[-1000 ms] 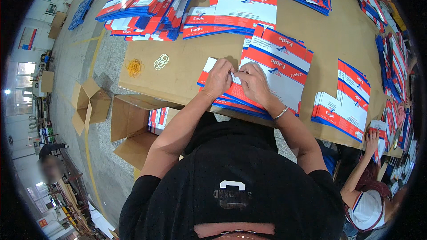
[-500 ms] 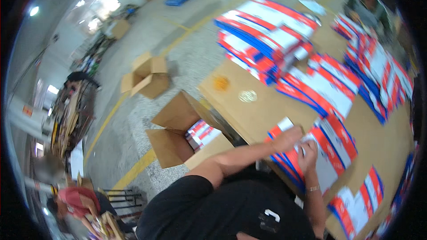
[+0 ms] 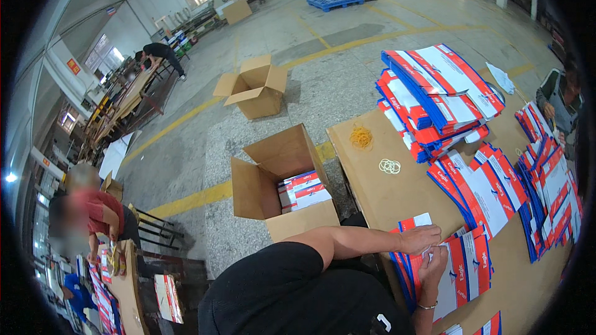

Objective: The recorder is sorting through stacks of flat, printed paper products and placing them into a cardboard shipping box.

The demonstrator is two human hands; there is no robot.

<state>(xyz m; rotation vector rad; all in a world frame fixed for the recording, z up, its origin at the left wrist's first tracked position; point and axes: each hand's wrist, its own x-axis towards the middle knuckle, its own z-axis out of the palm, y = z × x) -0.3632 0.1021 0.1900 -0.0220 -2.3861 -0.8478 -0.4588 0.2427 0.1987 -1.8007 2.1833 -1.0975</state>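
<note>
Stacked flat printed cartons (image 3: 465,267) in red, white and blue lie fanned at the table's near edge. My left hand (image 3: 421,239) reaches across from the left and closes on the edge of one of them. Right beside it, almost touching, my right hand (image 3: 433,268) has its fingers curled in a pinch at the same stack, a bracelet on its wrist. What lies under the fingertips is partly hidden. Just beyond the hands rests another fanned pile of the same cartons (image 3: 481,189).
Yellow rubber bands (image 3: 361,137) and pale bands (image 3: 390,166) lie on the brown table (image 3: 385,195). A tall carton pile (image 3: 441,90) stands at the far edge. An open cardboard box (image 3: 251,201) with packed cartons is left of the table. Across the table sits a co-worker (image 3: 562,102).
The view has swung, so table and boxes sit lower and further right in the picture. Both my hands stay together on the same carton stack.
</note>
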